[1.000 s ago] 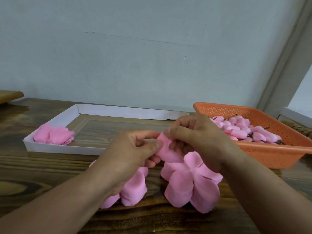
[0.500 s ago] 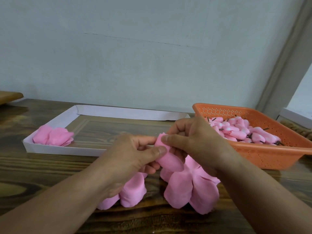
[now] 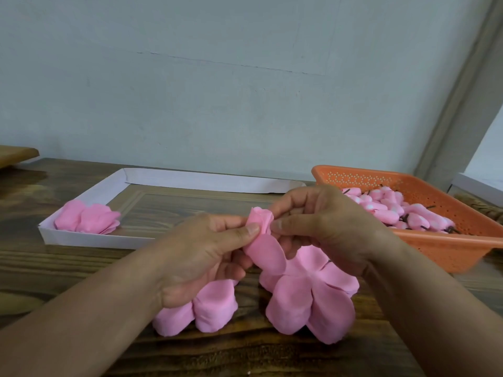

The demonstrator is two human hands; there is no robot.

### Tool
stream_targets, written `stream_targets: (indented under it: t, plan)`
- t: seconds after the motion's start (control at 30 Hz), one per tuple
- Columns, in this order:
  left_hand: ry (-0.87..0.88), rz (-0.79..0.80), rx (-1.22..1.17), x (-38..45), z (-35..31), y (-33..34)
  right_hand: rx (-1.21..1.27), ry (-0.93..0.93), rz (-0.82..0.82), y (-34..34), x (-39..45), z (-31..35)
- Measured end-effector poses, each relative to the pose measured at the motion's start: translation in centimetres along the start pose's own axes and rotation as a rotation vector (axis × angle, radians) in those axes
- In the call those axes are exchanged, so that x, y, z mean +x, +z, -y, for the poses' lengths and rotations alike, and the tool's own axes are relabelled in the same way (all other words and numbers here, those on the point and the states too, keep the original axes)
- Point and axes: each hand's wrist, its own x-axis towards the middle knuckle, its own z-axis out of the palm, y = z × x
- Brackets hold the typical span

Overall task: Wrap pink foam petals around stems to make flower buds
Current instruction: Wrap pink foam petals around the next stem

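A pink foam petal (image 3: 263, 238) is rolled at its top into a small bud and pinched from both sides. My left hand (image 3: 206, 254) grips it with thumb and forefinger on the left. My right hand (image 3: 324, 227) holds it from the right, thumb against the roll. The petal belongs to a flat pink foam flower shape (image 3: 307, 300) lying on the wooden table under my hands. A second heap of pink petals (image 3: 206, 306) lies under my left hand. The stem is hidden inside the roll.
An orange perforated basket (image 3: 441, 248) at the right holds several finished pink buds (image 3: 392, 210) with dark stems. A white shallow cardboard tray (image 3: 89, 238) at the left back holds a pile of pink petals (image 3: 87, 220). A pale wall rises behind the table.
The petal's top is rolled tighter between my fingers, and its curled tip now shows above my thumbs. Both hands stay in nearly the same place.
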Motion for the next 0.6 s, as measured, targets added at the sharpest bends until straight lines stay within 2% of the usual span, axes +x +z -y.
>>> stream_targets:
  t: [0.27,0.6]
  plan:
    - [-0.040,0.096,-0.036,0.01,-0.21,-0.54,0.031,-0.044,0.035,-0.08,-0.16,0.29]
    - [-0.059,0.129,-0.077,-0.18,-0.46,-0.41,0.076,-0.055,0.073,-0.12,-0.29,0.34]
